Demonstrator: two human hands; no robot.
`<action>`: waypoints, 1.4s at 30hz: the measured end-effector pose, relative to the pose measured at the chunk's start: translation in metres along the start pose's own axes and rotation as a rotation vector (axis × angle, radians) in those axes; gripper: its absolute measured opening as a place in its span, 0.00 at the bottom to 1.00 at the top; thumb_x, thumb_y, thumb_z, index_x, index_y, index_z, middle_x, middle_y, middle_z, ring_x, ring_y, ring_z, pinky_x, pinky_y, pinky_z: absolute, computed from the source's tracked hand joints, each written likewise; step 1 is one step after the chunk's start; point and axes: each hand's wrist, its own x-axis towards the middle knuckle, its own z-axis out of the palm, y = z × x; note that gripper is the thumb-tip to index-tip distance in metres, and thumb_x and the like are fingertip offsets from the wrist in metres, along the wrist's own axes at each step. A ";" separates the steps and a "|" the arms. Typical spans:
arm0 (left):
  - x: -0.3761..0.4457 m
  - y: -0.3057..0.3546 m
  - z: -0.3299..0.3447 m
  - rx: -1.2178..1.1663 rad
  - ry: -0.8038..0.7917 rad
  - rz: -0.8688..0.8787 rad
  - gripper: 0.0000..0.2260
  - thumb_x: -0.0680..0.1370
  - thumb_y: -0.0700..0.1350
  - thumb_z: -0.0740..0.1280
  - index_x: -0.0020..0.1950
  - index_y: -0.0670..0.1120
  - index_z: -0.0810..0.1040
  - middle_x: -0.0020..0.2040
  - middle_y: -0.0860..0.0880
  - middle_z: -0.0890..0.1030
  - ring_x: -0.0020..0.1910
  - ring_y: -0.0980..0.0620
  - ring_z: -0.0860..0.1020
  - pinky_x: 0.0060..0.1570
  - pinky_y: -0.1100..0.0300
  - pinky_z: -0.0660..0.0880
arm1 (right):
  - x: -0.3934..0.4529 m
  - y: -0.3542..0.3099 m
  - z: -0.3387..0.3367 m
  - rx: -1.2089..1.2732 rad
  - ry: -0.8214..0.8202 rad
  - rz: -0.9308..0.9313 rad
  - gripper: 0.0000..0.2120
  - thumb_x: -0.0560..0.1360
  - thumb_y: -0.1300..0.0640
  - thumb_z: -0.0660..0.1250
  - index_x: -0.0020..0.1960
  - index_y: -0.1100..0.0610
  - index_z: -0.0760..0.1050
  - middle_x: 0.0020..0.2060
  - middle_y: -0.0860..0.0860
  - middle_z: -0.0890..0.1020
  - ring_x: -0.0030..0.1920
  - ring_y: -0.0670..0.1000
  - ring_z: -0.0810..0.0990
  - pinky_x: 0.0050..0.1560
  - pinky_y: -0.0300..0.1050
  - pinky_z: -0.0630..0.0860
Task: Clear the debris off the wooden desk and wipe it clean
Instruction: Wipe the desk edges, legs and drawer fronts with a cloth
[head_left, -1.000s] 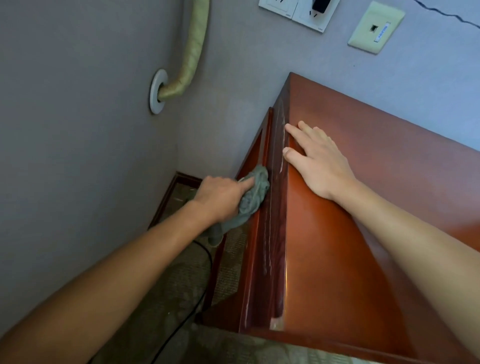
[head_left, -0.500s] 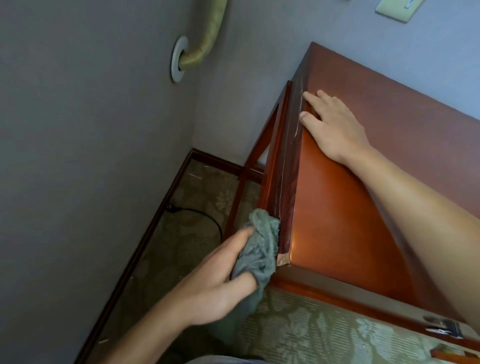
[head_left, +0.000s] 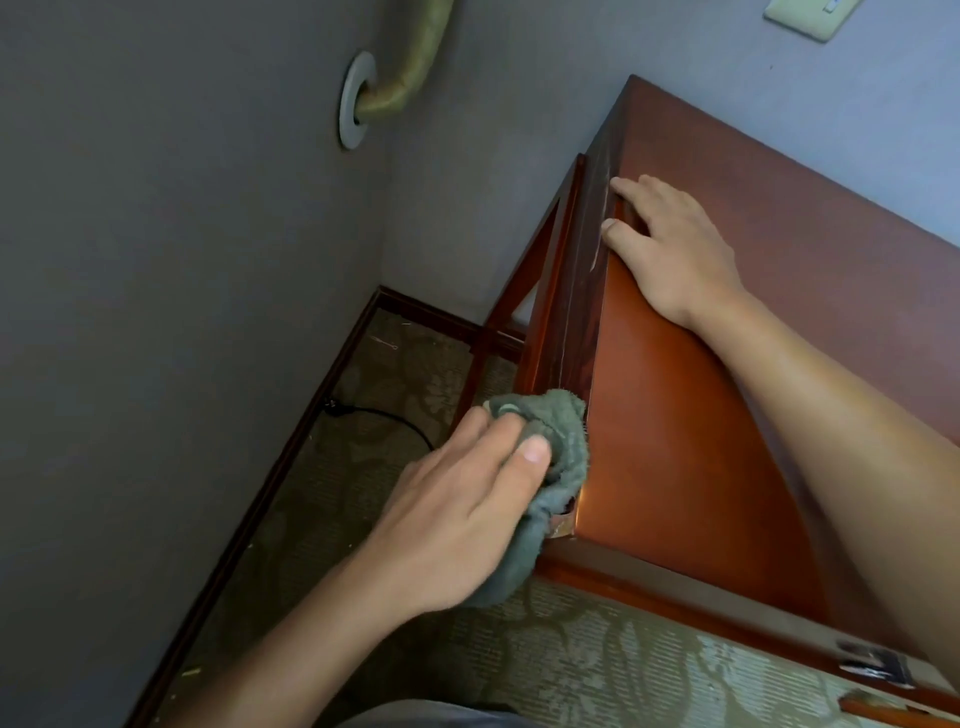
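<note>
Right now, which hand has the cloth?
The left hand, down at the near corner of the desk, presses the green cloth against the desk's side edge. The right hand lies flat on top, holding nothing.

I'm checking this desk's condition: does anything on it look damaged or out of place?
Yes. The desk corner nearest the green cloth looks chipped, showing pale bare patches. Small bits of debris lie on the carpet by the baseboard.

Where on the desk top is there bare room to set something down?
The desk top is bare right of the right hand, toward the wall. The near-left corner is crowded: the left hand presses the cloth there.
</note>
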 end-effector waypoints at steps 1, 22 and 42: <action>0.005 -0.002 0.004 0.007 0.049 0.001 0.19 0.80 0.68 0.45 0.53 0.59 0.69 0.51 0.59 0.73 0.50 0.60 0.76 0.54 0.51 0.75 | 0.000 0.000 0.000 0.000 0.001 -0.002 0.29 0.83 0.37 0.53 0.82 0.41 0.59 0.83 0.47 0.59 0.83 0.52 0.54 0.80 0.61 0.56; 0.021 -0.029 0.015 -0.132 0.057 -0.057 0.18 0.85 0.56 0.59 0.73 0.73 0.63 0.65 0.68 0.70 0.66 0.76 0.67 0.70 0.72 0.64 | -0.082 -0.016 -0.001 -0.097 -0.151 0.032 0.30 0.84 0.35 0.40 0.84 0.39 0.42 0.84 0.43 0.44 0.84 0.50 0.40 0.83 0.58 0.40; 0.076 0.000 -0.022 0.042 -0.212 -0.180 0.25 0.84 0.59 0.55 0.82 0.66 0.57 0.78 0.58 0.71 0.73 0.55 0.73 0.72 0.54 0.70 | -0.080 -0.021 0.001 -0.071 -0.089 0.039 0.37 0.77 0.31 0.36 0.85 0.41 0.46 0.84 0.45 0.49 0.84 0.50 0.44 0.83 0.61 0.44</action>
